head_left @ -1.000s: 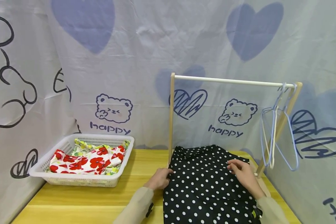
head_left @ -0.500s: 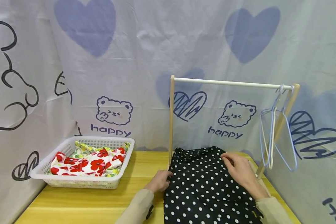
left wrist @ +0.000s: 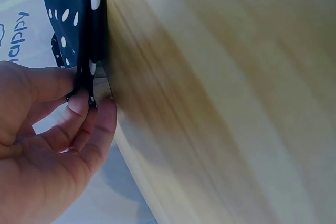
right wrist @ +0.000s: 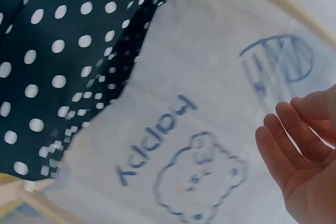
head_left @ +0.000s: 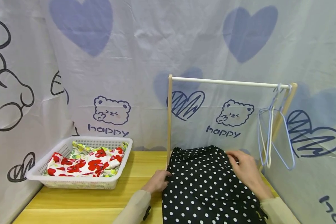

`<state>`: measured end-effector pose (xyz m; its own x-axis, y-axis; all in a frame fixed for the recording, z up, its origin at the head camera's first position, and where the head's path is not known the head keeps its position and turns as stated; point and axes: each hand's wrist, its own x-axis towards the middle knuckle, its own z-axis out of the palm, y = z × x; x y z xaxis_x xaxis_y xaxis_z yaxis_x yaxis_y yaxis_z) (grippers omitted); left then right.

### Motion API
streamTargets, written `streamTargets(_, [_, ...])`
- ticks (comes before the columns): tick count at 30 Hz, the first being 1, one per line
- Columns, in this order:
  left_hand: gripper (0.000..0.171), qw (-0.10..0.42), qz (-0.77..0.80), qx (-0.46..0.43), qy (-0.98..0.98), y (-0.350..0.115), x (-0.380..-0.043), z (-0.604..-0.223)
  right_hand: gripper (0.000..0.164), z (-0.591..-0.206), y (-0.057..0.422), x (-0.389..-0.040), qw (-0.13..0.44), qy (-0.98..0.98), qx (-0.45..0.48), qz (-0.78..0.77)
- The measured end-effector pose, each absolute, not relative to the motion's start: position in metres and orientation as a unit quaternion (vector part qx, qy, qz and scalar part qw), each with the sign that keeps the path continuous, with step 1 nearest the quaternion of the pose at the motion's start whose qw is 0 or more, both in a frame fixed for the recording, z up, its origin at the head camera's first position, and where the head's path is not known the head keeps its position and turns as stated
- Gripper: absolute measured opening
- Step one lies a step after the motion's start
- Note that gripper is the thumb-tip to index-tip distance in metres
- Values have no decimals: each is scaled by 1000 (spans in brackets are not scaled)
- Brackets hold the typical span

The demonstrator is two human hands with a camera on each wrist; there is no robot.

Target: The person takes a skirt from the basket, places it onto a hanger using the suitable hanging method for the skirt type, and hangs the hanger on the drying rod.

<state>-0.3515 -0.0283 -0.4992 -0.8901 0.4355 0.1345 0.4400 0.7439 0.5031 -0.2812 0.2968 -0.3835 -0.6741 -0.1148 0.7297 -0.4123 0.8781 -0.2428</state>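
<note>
A black cloth garment with white dots (head_left: 201, 189) lies spread between the posts of a small rack, its far edge slightly raised. At its left edge, my left hand (head_left: 156, 181) pinches the cloth. The left wrist view shows the folded dotted edge (left wrist: 95, 19) between the thumb and fingers of this hand (left wrist: 58, 135). My right hand (head_left: 247, 171) is by the garment's upper right side, fingers loosely bent. Seen from the right wrist, that hand (right wrist: 302, 145) is apart from the cloth (right wrist: 58, 66) and holds nothing.
The rack's white rail (head_left: 224, 82) runs above the garment. Several hangers (head_left: 270, 137) hang at its right end, close to my right forearm. A white plastic basket (head_left: 81, 183) with red-flowered and yellow-green cloth (head_left: 96, 163) stands left on the wooden table (head_left: 100, 202).
My right hand has moved from on top of the garment's right part to its far edge, then a little right, away from the cloth. The left hand keeps its pinch at the left edge.
</note>
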Motion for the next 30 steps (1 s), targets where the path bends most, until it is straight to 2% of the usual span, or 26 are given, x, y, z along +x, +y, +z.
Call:
streamTargets(5, [30, 8, -267, -240, -933, -30, -352, -495, 21, -367, 282, -268, 414, -876, 188, 164])
streamTargets(12, [30, -4, -265, -233, -936, -31, -351, -498, 19, -346, 275, -259, 461, -855, 197, 130])
streamTargets(21, [29, 19, -270, -239, -932, -32, -353, -502, 40, -316, 278, -247, 487, -854, 146, 105])
streamTargets(24, [28, 24, -267, -238, -934, -32, -352, -501, 41, -304, 283, -242, 486, -864, 113, 74])
streamTargets(30, [28, 14, -273, -248, -930, -32, -352, -498, 44, -283, 306, -238, 437, -897, 32, 50])
